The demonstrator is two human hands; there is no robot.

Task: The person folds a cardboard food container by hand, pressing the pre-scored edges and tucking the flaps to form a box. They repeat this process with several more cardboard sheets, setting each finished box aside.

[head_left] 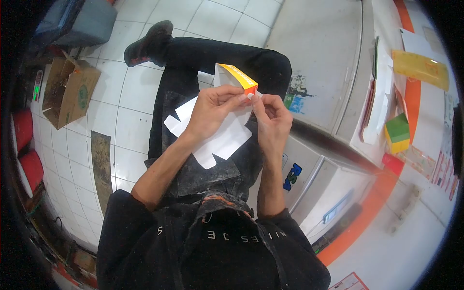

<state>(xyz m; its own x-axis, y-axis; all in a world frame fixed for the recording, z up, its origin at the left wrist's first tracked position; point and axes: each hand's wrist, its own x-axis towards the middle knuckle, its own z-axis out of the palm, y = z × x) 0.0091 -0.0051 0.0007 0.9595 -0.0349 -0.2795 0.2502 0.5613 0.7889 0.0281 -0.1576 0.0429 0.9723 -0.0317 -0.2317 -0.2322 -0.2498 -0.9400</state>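
Over my lap I have a partly folded paperboard box (224, 140), white inside, with a yellow and orange printed outer face. Its flat white flaps spread below my hands toward my apron. My left hand (215, 108) pinches the box near its orange corner. On the other side of that corner, my right hand (271, 113) also has thumb and fingers pressed on the board. The two hands almost meet there, and fingertips cover part of the fold.
A brown cardboard carton (72, 92) stands on the tiled floor at left, below a grey bin (92, 24). At right are a white freezer (319, 58), stacked flat boards (379, 92), a green and yellow box (397, 133) and a phone (338, 207).
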